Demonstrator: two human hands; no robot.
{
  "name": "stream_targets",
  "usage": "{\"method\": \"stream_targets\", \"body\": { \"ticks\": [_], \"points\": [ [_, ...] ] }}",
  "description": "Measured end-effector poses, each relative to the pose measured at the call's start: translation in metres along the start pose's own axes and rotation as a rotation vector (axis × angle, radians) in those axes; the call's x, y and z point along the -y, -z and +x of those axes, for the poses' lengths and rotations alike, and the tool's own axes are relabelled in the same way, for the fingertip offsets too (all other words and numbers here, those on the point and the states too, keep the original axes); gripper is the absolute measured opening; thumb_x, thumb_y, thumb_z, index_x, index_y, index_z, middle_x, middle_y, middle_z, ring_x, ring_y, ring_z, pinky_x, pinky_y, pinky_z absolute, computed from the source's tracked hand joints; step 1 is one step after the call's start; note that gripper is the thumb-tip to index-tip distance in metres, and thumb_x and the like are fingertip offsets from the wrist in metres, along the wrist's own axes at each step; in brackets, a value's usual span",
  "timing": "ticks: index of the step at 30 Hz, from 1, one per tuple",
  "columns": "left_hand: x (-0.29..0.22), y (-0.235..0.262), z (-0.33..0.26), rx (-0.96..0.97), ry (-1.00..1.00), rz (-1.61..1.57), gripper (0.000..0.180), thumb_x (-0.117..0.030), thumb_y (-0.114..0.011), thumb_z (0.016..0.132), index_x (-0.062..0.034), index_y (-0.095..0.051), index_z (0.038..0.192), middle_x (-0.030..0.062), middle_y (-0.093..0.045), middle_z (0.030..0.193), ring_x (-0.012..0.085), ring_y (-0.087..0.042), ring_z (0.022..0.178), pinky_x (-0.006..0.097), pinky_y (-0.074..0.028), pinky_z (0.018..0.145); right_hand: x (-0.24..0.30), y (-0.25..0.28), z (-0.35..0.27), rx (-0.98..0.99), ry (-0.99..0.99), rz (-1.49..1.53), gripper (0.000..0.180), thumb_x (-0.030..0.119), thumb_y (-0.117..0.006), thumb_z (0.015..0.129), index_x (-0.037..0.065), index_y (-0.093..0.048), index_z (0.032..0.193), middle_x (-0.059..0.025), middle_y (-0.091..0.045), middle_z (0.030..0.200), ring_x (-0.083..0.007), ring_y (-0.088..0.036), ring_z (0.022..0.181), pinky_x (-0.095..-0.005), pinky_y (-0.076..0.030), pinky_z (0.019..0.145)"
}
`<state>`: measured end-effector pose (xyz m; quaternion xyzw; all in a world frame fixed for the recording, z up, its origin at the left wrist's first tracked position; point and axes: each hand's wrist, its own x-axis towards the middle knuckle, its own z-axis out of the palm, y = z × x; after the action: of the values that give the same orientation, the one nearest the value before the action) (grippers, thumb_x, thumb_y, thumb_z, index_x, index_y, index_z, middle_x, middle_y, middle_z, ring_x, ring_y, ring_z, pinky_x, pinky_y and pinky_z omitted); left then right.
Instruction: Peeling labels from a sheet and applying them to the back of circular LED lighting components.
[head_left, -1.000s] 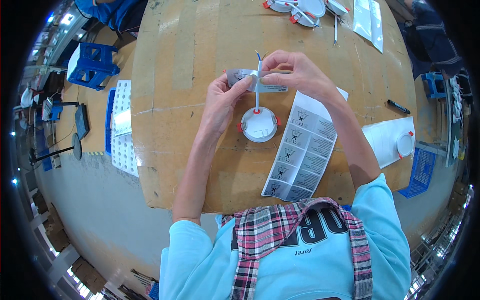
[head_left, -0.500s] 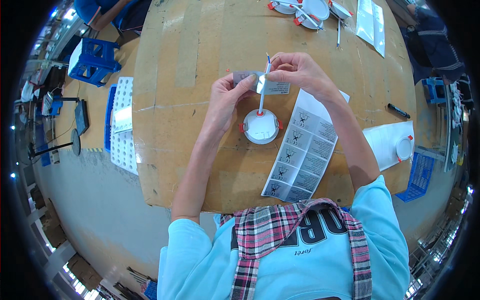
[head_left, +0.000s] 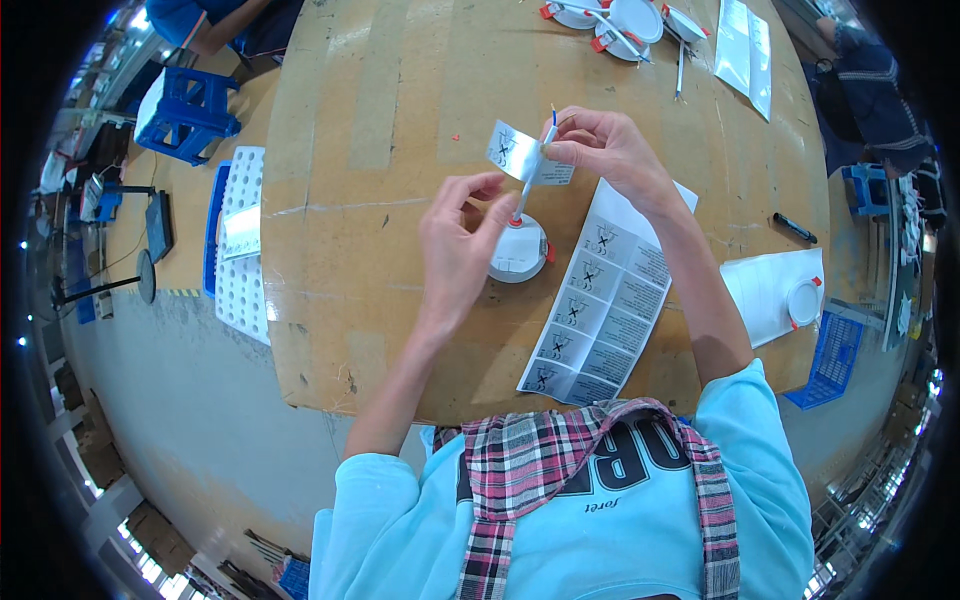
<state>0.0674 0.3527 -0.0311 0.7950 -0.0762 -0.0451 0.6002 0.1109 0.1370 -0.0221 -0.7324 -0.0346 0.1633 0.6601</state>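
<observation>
A round white downlight (head_left: 517, 258) with red clips lies on the table, its white cable (head_left: 527, 190) rising away from me to a tip with a blue wire. Thumb and fingers of my right hand (head_left: 603, 150) pinch this cable near its wire end, where a silvery printed label (head_left: 515, 152) is wrapped round it with ends sticking out on both sides. Beside the downlight, my left hand (head_left: 460, 240) is off the label, its fingers bent and its thumb apart from them, holding nothing visible. It partly hides the downlight's left side. A sheet of printed labels (head_left: 600, 300) lies under my right forearm.
More downlights (head_left: 634, 25) lie at the table's far edge, near a silvery white sheet (head_left: 743, 55). On the right are a black marker (head_left: 795, 227) and a downlight (head_left: 803, 302) on white sheeting. A perforated white tray (head_left: 243, 290) stands left of the table.
My left hand has let go of the label and drawn back toward the downlight. The label's left end now sticks up free. My right hand keeps its pinch, moved slightly right.
</observation>
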Motion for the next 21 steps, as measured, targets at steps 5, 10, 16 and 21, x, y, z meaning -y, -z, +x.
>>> {"method": "stream_targets", "body": {
  "ticks": [5,10,16,21],
  "points": [
    [0.004,-0.011,-0.009,-0.144,-0.061,0.071,0.032,-0.018,-0.071,0.085,0.0006,-0.06,0.108,0.0094,-0.062,0.093,0.0178,-0.058,0.079,0.03,-0.046,0.068,-0.002,-0.002,-0.002,-0.078,0.081,-0.002,0.029,0.028,-0.072,0.084,0.003,-0.067,0.098,-0.0047,-0.068,0.084,-0.0105,-0.061,0.083,-0.0277,-0.044,0.078],
    [0.008,-0.022,-0.014,-0.13,-0.148,0.114,0.025,-0.017,-0.07,0.085,-0.0004,-0.062,0.101,0.0118,-0.064,0.092,0.0236,-0.061,0.082,0.033,-0.047,0.071,-0.001,-0.002,-0.004,-0.061,0.052,-0.002,0.024,0.022,-0.071,0.086,0.002,-0.066,0.099,-0.002,-0.066,0.09,-0.0098,-0.061,0.088,-0.0257,-0.045,0.08],
    [0.013,-0.025,-0.01,-0.121,-0.031,0.023,0.015,-0.013,-0.071,0.086,0.0014,-0.069,0.087,0.0039,-0.065,0.08,0.0106,-0.059,0.07,0.026,-0.047,0.063,0.018,-0.016,-0.017,-0.482,0.372,-0.264,0.025,0.018,-0.07,0.084,0.001,-0.067,0.102,-0.0052,-0.067,0.085,-0.0168,-0.062,0.078,-0.0306,-0.047,0.082],
    [0.009,-0.028,-0.014,-0.168,0.01,-0.124,0.016,-0.015,-0.072,0.086,0.0006,-0.07,0.088,-0.0007,-0.061,0.075,0.0034,-0.051,0.066,0.02,-0.039,0.057,0.031,-0.041,-0.046,-0.534,0.278,-0.267,0.015,0.009,-0.068,0.084,0.0,-0.07,0.095,-0.0083,-0.068,0.084,-0.0174,-0.063,0.077,-0.0289,-0.049,0.075]
  ]
}}
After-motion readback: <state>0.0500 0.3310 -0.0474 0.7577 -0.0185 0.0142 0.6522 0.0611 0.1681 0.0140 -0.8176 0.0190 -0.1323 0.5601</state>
